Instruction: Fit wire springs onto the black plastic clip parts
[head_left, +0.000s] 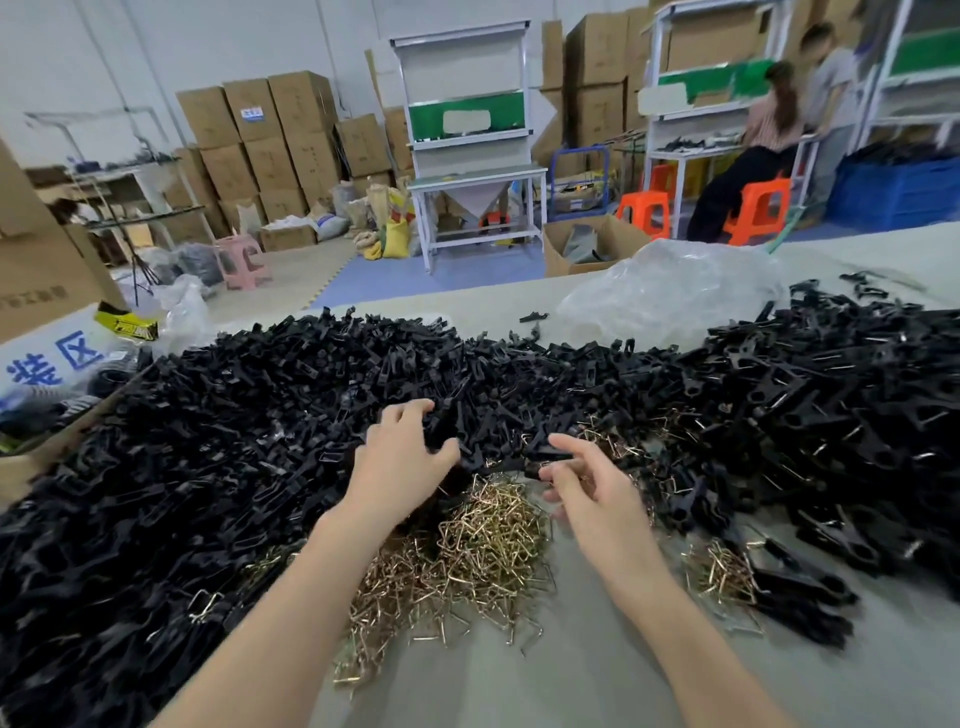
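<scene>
While the left hand (400, 462) reaches forward with fingers and thumb spread apart and bent, its fingertips (415, 406) touch the clips (249, 415), a black heap that runs from just ahead of it far out to its left and back along that forearm. Just to its right, the right hand (587, 486) pinches a single clip (540, 460) between thumb and forefinger, with the other fingers loosely bent behind. The two hands are near each other but apart.

Below and between both hands, a heap of springs (483, 551), brass-coloured bent wire, lies on the table (571, 686). The left wrist crosses its left edge. More springs show ahead of the right hand, mixed into the black parts, and a small clump (719, 571) lies right of the right forearm.

To the right of the right hand spreads a second heap (841, 395) of black parts, many showing glints of wire. Beyond the right hand, past the heaps, sits a crumpled clear bag (670, 291). Far to the left of the left hand stands a carton (47, 260).

Well beyond both hands, across the floor, are stacked boxes (260, 135), a bench (472, 176), orange stools (644, 210) and two people (763, 156).
</scene>
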